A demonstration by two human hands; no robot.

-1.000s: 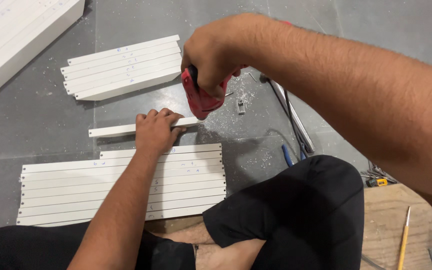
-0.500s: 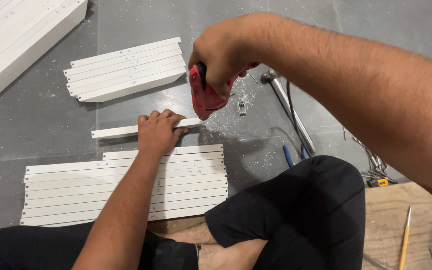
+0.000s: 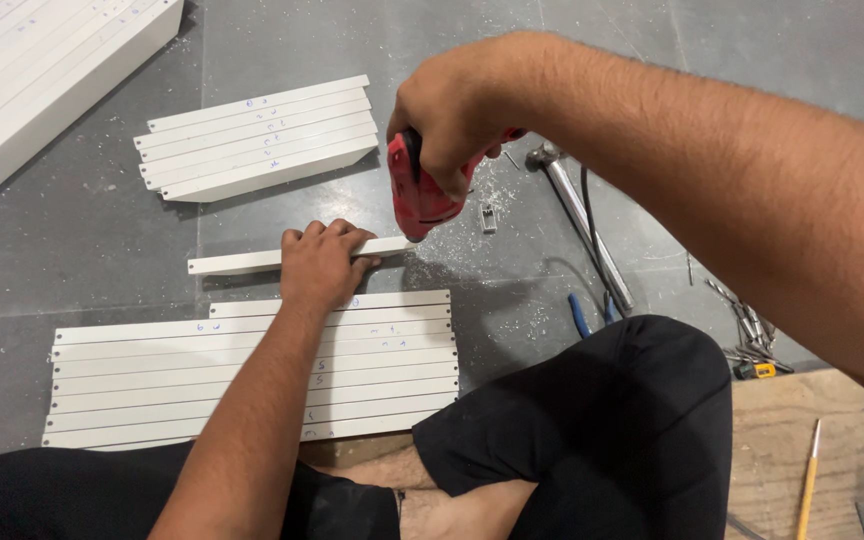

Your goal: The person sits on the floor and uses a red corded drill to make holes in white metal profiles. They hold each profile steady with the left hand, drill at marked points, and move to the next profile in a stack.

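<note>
Left hand point(image 3: 324, 262): flat, palm down, fingers pressed over single white strip point(image 3: 242, 262), pinning it to grey floor point(image 3: 102, 250). Right hand point(image 3: 457, 115): wrapped shut round grip of red power driver point(image 3: 417, 195), body of tool hanging below the fist, nose aimed down at the strip's end just right of the left fingertips. Bit itself hidden; contact with strip not confirmable.

Strip: lying flat, long axis running left to right with a slight rise toward the right hand; one end well left of the left hand, other end under the tool.

Judged good practice for the step: tool held square to the strip face, steady downward pressure, left fingers kept clear of the nose, strip held dead still so the bit does not skate.

Beyond left hand: short stack of white strips point(image 3: 257, 135). Nearer than left hand: longer row of white strips point(image 3: 152, 385), some with pen marks. Right of right hand: white swarf point(image 3: 497, 195), metal-handled tool point(image 3: 577, 210) with cable. Below right forearm: loose bits point(image 3: 747, 325).
</note>
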